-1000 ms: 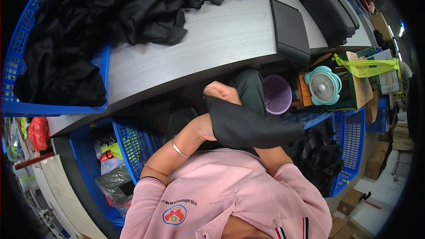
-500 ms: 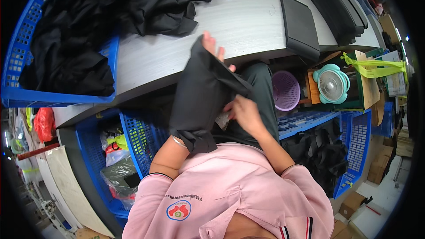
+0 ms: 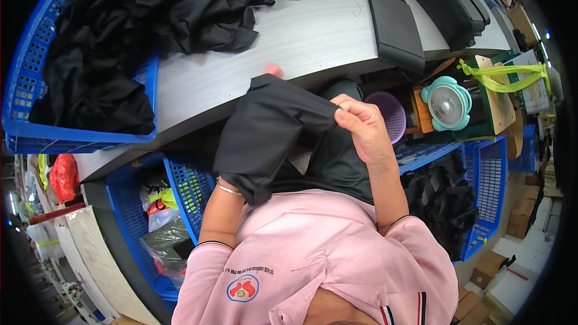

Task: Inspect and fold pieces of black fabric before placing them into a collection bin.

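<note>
A tube-like black cloth piece covers my left forearm and most of my left hand. Only blurred fingertips stick out past its upper edge, stretched toward the table; the rest of that hand is hidden inside. Closed in a pinch, my right hand grips the cloth's right corner and pulls it taut above my lap. More black cloth lies heaped on the pale table and spills into a blue basket at the far left. A flat folded black stack rests toward the table's right end.
Another black folded stack stands farther right. Beyond my right hand are a purple basket and a teal fan. Blue crates flank me: the left crate holds bagged items, the right crate black cloth.
My right hand has risen from below the cloth to its right corner, drawing that corner out to the right. My left fingers have sunk deeper into the cloth, showing less.
</note>
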